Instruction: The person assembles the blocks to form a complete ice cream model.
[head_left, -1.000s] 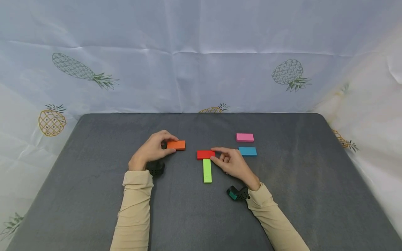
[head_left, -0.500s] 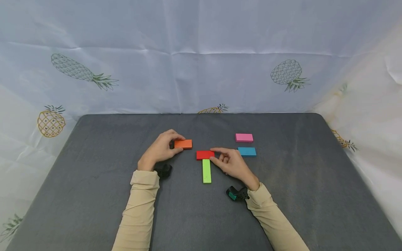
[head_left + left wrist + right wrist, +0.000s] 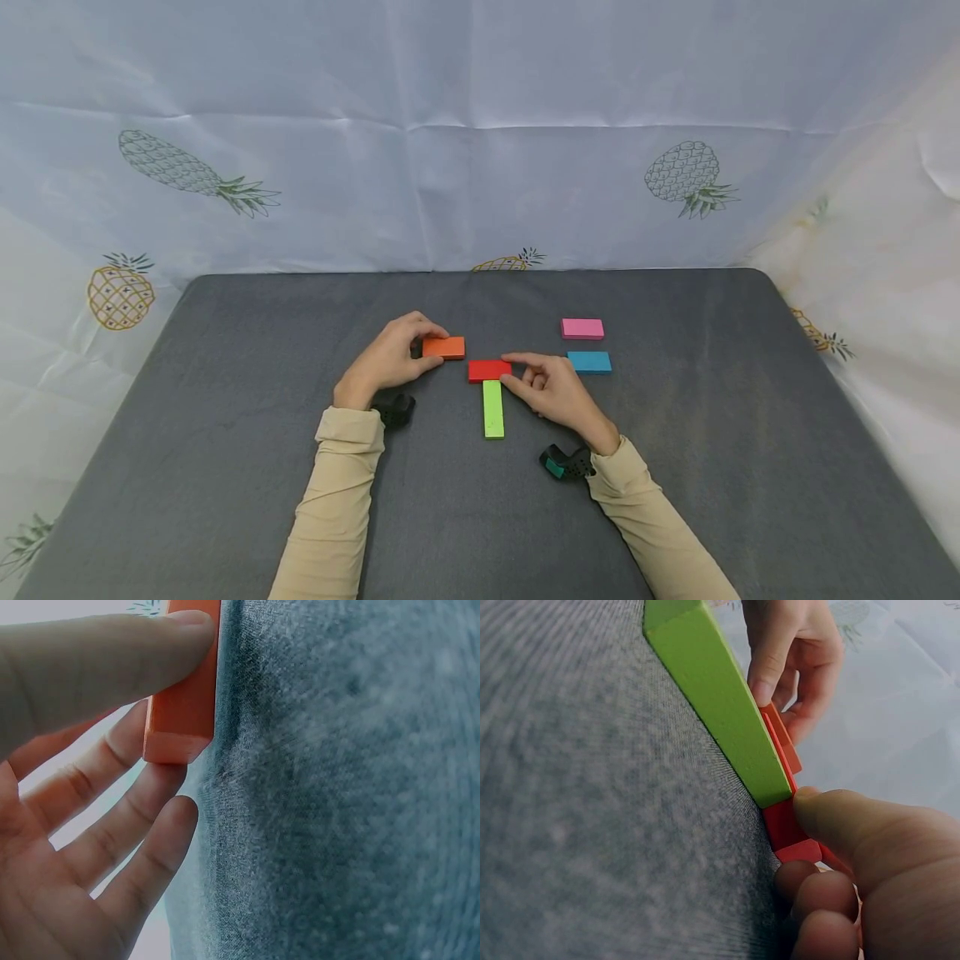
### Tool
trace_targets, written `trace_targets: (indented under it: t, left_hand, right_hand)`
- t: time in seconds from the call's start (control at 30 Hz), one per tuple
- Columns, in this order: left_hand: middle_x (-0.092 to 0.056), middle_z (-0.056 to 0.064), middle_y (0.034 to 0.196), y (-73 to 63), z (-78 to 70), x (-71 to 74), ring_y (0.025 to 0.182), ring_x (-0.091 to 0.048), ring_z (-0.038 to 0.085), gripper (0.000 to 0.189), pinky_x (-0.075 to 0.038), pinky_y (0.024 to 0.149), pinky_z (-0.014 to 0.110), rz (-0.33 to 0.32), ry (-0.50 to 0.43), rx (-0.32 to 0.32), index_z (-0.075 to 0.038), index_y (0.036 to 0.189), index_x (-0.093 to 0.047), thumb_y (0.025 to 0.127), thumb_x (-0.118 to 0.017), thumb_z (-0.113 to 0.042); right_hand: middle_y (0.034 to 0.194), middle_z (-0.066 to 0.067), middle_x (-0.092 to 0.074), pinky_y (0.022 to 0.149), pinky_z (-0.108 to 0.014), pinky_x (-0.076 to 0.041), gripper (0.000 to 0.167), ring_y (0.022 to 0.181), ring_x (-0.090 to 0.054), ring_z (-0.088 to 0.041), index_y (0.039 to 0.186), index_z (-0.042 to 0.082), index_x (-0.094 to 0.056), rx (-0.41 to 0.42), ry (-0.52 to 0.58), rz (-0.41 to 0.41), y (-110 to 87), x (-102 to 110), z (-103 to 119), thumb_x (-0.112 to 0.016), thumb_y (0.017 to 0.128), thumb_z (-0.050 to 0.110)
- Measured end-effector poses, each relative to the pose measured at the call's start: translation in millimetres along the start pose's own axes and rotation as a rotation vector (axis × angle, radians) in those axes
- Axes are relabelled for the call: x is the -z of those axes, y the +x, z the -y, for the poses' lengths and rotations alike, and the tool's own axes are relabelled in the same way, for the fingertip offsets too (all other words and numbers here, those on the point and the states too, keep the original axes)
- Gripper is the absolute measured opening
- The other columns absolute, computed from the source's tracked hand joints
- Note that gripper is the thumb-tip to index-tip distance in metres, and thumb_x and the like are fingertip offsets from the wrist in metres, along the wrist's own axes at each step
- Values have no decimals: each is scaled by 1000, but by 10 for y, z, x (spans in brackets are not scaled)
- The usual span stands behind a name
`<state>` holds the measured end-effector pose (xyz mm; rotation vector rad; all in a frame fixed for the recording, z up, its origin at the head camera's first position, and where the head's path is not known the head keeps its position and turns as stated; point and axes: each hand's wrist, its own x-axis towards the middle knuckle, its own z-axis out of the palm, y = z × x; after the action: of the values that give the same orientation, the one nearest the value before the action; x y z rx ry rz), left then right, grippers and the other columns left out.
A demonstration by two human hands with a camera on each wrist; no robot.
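Observation:
My left hand (image 3: 390, 354) pinches an orange block (image 3: 447, 348) by its left part, thumb on the near side and a finger on the far side. In the left wrist view the block (image 3: 180, 712) is close over the grey cloth. Just right of it, a red block (image 3: 486, 371) lies crosswise at the far end of a lime green block (image 3: 493, 410), making a T shape. My right hand (image 3: 553, 392) pinches the red block's right end between thumb and index finger. In the right wrist view, the green block (image 3: 720, 705) meets the red block (image 3: 784, 825) near my thumb.
Beyond my right hand, a blue block (image 3: 591, 362) lies with a pink block (image 3: 582, 329) farther back. All sit on a dark grey cloth-covered table (image 3: 712, 417). A pale curtain (image 3: 450, 192) with pineapple prints hangs behind the table's far edge.
My left hand has moved right with the orange block, bringing it near the red block's left end. My right hand and the red, green, blue and pink blocks have stayed in place.

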<state>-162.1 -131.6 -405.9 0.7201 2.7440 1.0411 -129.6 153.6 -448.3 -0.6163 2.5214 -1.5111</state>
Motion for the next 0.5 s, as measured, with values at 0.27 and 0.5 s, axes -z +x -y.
trace_targets:
  t: [0.27, 0.5]
  left_hand:
    - [-66, 16, 119, 14, -17, -12, 107, -61, 31, 33, -52, 97, 48, 12, -2, 6, -2, 123, -71, 91, -77, -9]
    - [-66, 15, 120, 26, -33, -33, 107, -61, 31, 33, -52, 97, 48, 31, 6, 13, -2, 124, -71, 92, -76, -10]
  right_hand:
    - [62, -5, -62, 41, -24, -39, 36, 40, -46, -6, 129, 4, -70, 9, -15, -2, -2, 0, -1, -73, 96, 18]
    - [61, -2, -62, 40, -25, -40, 36, 40, -47, -5, 130, 4, -69, 19, -28, -4, 1, -4, 0, -72, 97, 18]
